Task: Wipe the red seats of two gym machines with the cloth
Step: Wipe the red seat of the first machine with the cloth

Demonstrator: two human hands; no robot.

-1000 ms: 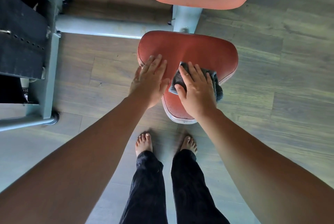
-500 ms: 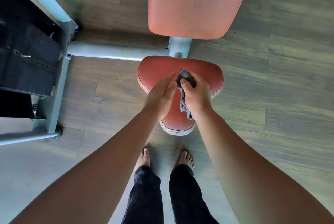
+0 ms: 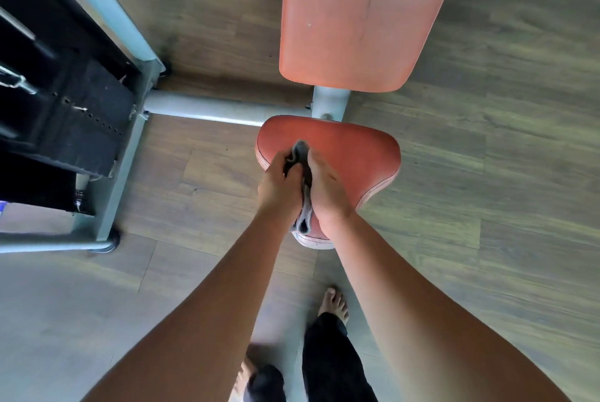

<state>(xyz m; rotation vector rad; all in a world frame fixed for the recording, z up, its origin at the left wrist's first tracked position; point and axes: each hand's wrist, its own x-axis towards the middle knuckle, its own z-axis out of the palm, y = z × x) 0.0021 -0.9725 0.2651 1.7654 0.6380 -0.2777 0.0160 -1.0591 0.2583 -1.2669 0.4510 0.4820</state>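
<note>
Grey cloth [image 3: 303,181] sits bunched between both hands at frame centre, above the red seat [image 3: 354,155]. Left hand [image 3: 279,184] and right hand [image 3: 326,189] both close their fingers on it. It looks like regathering between wipes; next, spread it flat on the vinyl.

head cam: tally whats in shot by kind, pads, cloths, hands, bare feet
Red pads: 2, the seat and the backrest
Grey cloths: 1, the cloth bunched between both hands
Hands: 2, left hand and right hand
Bare feet: 2, one foot clear, the other foot blurred
Total: 7
</note>
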